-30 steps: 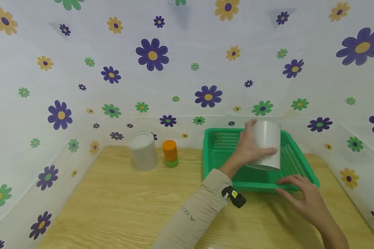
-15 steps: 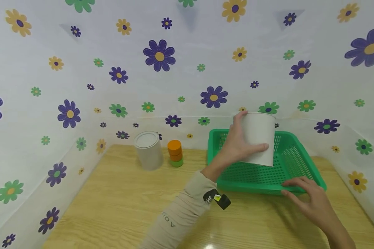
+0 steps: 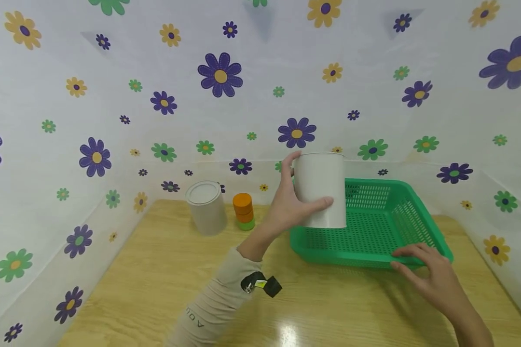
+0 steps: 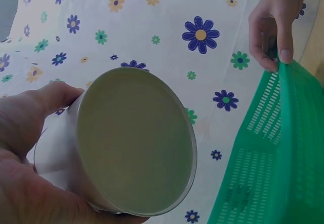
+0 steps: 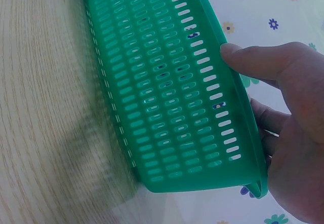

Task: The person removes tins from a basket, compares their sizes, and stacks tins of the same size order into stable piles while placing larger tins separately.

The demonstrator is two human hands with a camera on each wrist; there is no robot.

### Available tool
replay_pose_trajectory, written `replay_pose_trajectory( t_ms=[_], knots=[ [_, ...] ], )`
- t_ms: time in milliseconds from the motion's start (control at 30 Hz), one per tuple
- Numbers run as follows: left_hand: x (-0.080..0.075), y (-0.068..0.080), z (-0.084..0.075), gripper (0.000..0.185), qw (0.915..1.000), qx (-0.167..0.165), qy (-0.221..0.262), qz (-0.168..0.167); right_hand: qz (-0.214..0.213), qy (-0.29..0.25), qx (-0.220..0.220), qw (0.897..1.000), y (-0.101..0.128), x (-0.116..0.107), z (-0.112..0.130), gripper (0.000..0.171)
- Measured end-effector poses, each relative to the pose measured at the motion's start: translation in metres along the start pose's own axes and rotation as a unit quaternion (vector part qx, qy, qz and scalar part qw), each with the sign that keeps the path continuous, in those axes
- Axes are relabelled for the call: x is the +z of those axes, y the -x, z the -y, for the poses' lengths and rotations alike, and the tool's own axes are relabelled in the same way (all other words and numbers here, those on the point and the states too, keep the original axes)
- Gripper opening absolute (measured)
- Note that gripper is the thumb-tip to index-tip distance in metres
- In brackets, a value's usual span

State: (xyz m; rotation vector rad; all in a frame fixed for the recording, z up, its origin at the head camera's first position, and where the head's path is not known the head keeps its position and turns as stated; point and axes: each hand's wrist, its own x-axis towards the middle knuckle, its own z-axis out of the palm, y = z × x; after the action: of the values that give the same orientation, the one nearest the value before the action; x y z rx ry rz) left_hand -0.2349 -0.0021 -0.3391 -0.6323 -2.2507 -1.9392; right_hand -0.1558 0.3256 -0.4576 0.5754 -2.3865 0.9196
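Note:
My left hand [image 3: 291,202] grips a plain whitish-grey can [image 3: 323,183] from its left side, raised over the left end of a green plastic basket [image 3: 347,258]. The thumb lies across the can's near side. One round end of the can [image 4: 136,143] faces the left wrist view, with a thin rim around it. At the basket's front right corner, my right hand [image 3: 434,279] pinches the rim. In the right wrist view, the thumb of that hand [image 5: 304,117] presses the slotted basket wall's [image 5: 167,92] top edge, other fingers behind it.
A second, similar can [image 3: 207,212] with a recessed lid stands upright at the back left of the wooden table [image 3: 173,279]. Beside it is a small stack of orange and green round pieces [image 3: 243,211]. A flower-patterned white sheet [image 3: 260,106] encloses the back and sides.
My left hand has lifted the can up and carried it left, from over the basket's middle to its left end. My right hand stays at the basket rim. The head view has shifted slightly.

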Motion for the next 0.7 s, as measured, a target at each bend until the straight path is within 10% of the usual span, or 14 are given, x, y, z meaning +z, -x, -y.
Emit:
replay_pose_trajectory(
  t_ms=[700],
  knots=[
    [-0.090, 0.094, 0.034, 0.108, 0.9948, -0.034, 0.054, -0.080, 0.002, 0.014, 0.008, 1.000, -0.001, 0.000, 0.000, 0.029]
  ],
)
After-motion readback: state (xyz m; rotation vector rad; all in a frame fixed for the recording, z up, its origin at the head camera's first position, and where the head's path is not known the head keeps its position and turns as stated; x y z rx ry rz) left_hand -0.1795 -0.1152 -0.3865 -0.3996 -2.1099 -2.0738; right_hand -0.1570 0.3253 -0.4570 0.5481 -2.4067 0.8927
